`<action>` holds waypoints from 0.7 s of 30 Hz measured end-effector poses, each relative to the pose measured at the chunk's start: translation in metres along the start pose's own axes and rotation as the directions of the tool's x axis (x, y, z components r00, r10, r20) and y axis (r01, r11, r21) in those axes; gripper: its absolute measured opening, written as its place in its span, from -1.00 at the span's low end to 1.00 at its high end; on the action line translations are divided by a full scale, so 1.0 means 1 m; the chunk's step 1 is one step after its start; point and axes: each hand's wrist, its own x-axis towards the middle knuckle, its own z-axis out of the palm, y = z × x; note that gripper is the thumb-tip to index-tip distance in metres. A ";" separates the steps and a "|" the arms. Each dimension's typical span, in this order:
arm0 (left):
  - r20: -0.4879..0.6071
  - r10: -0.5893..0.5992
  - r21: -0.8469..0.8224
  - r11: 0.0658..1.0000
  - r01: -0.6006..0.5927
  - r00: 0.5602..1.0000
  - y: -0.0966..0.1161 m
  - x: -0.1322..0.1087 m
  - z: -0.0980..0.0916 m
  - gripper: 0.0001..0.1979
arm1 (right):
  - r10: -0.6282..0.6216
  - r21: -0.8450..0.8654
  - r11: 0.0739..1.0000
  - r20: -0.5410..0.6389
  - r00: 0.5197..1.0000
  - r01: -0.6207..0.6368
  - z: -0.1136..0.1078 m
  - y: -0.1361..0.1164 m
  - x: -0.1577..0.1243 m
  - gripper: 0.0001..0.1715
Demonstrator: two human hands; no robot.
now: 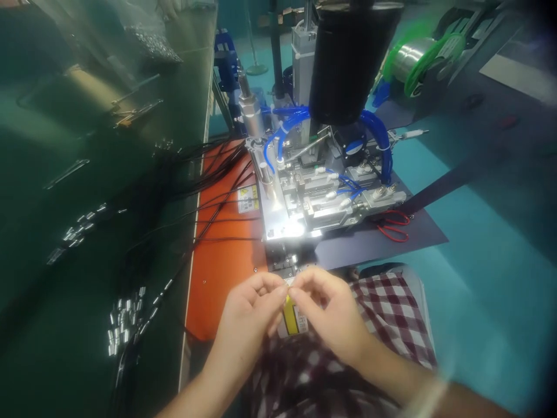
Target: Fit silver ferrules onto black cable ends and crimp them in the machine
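My left hand and my right hand meet fingertip to fingertip in front of the machine. Both are closed in a pinch, thumb against forefinger. Whatever lies between the fingertips is too small to make out. Just below and behind the fingers shows a yellow and white label. Thin black cables run from the green table across the orange plate on the left towards the machine.
On the green table lie black wires with small silvery metal ends in bunches. A clear bag of small metal parts sits farther back. A green wire spool stands at upper right, and a black cylinder hangs over the machine.
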 end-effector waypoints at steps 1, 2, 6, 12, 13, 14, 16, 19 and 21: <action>-0.001 0.002 0.003 1.000 -0.002 1.000 0.001 0.004 0.000 -0.79 | 0.016 0.013 1.000 0.002 1.000 -0.016 0.000 0.000 0.003 -0.89; -0.003 0.001 0.015 1.000 -0.001 1.000 0.003 0.007 0.001 -0.79 | 0.039 0.029 0.999 0.008 0.999 -0.039 -0.001 0.001 0.007 -0.87; -0.001 0.013 0.126 0.992 -0.013 1.000 0.013 0.019 0.000 -0.75 | 0.084 0.051 0.995 0.014 0.996 -0.085 -0.005 0.000 0.018 -0.83; -0.026 0.242 0.452 0.868 -0.204 0.970 0.017 0.028 -0.010 -0.84 | 0.080 0.077 0.994 0.003 0.997 -0.080 -0.014 0.003 0.036 -0.83; -0.011 0.300 0.518 0.818 -0.251 0.954 0.015 0.030 -0.013 -0.87 | 0.083 0.087 0.993 0.017 0.996 -0.085 -0.015 0.005 0.039 -0.83; 0.017 0.372 0.583 0.750 -0.312 0.928 0.014 0.031 -0.015 -0.90 | 0.088 0.100 0.991 0.032 0.996 -0.091 -0.016 0.006 0.042 -0.82; 0.111 0.510 0.683 0.584 -0.438 0.853 0.010 0.033 -0.019 -0.89 | 0.102 0.120 0.987 0.062 0.993 -0.109 -0.018 0.011 0.045 -0.80; 0.259 0.578 0.733 0.404 -0.547 0.774 0.006 0.037 -0.024 -0.81 | 0.122 0.123 0.984 0.073 0.990 -0.130 -0.021 0.016 0.046 -0.77; 0.331 0.575 0.739 0.335 -0.585 0.748 0.003 0.041 -0.026 -0.77 | 0.139 0.120 0.982 0.074 0.988 -0.147 -0.023 0.019 0.046 -0.76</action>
